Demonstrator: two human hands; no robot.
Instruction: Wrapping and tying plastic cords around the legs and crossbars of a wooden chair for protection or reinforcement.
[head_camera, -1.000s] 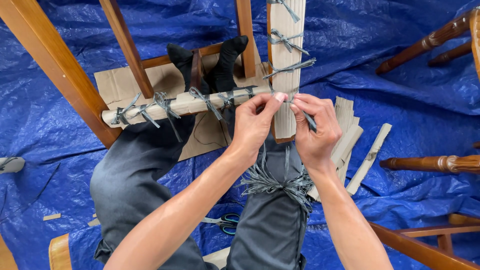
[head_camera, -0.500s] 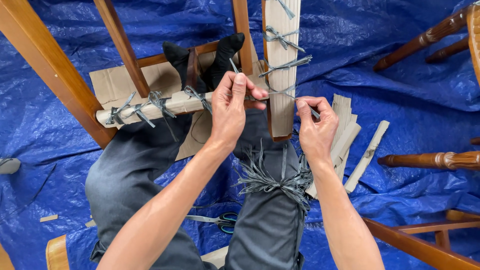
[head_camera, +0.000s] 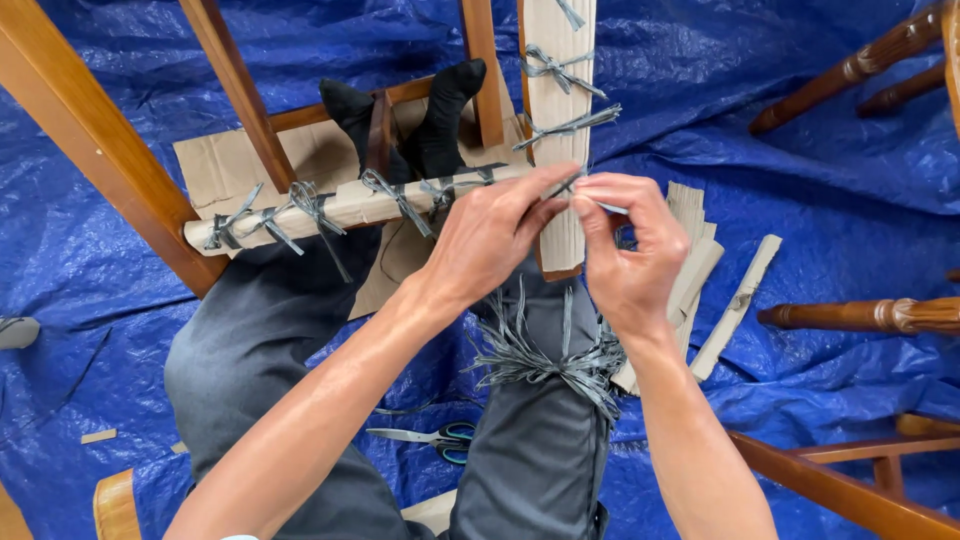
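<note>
My left hand (head_camera: 490, 235) and my right hand (head_camera: 625, 245) meet in front of a cardboard-wrapped chair rail (head_camera: 560, 110) that runs away from me. Both pinch the ends of a thin grey raffia strand (head_camera: 570, 185) at the rail's near end, fingertips touching. Other grey ties (head_camera: 565, 125) are knotted higher up the same rail. A second wrapped rail (head_camera: 340, 208) runs crosswise to the left, with several grey ties on it. A bundle of loose grey strands (head_camera: 545, 360) lies on my right thigh, under my wrists.
I sit on a blue tarp (head_camera: 800, 160) with my legs inside a wooden chair frame (head_camera: 90, 130). Scissors (head_camera: 430, 437) lie between my thighs. Cardboard strips (head_camera: 735, 305) lie at right. Other wooden chair legs (head_camera: 860, 318) lie at right and lower right.
My left hand came back from the crosswise rail toward the right hand. Both hands now meet at the strand on the near end of the upright rail.
</note>
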